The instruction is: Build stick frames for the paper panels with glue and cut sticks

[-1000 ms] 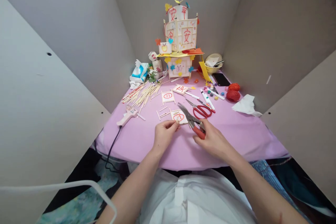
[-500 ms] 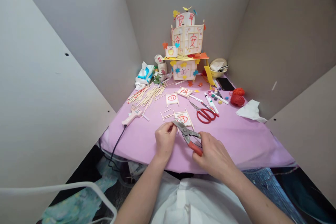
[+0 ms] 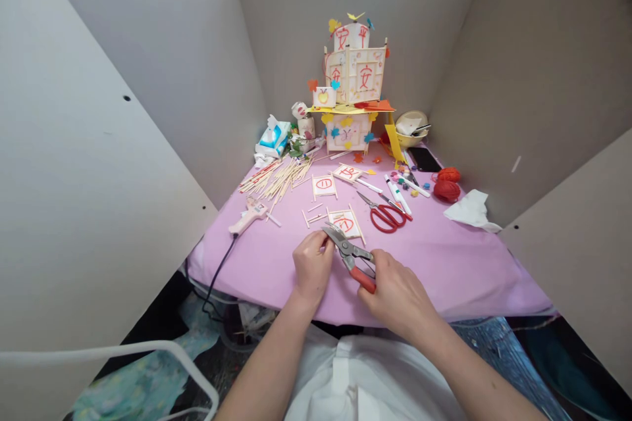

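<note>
My right hand [image 3: 397, 289] is wrapped round the red handles of pruning shears [image 3: 347, 247], whose metal blades point up and left. The blade tips reach the fingers of my left hand [image 3: 313, 264], which are pinched closed; whatever they hold is hidden or too small to make out. Just beyond the blades lies a stick-framed paper panel [image 3: 351, 223] with red marks. Short cut stick pieces [image 3: 316, 218] rest to its left. Further back are a second framed panel [image 3: 324, 186] and a third, tilted panel [image 3: 347, 172].
A decorated paper-and-stick tower [image 3: 348, 131] stands at the back. On the left are loose sticks [image 3: 284, 179], a corded glue gun [image 3: 249, 217] and a tissue pack [image 3: 273, 138]. Red scissors [image 3: 388, 218], markers [image 3: 397, 194], red yarn [image 3: 447, 190], a phone [image 3: 424, 159] and a bowl [image 3: 411, 139] lie right.
The pruning shears and my right hand have shifted very slightly to the left. My left hand stays pinched at the blade tips. The things on the table lie as before.
</note>
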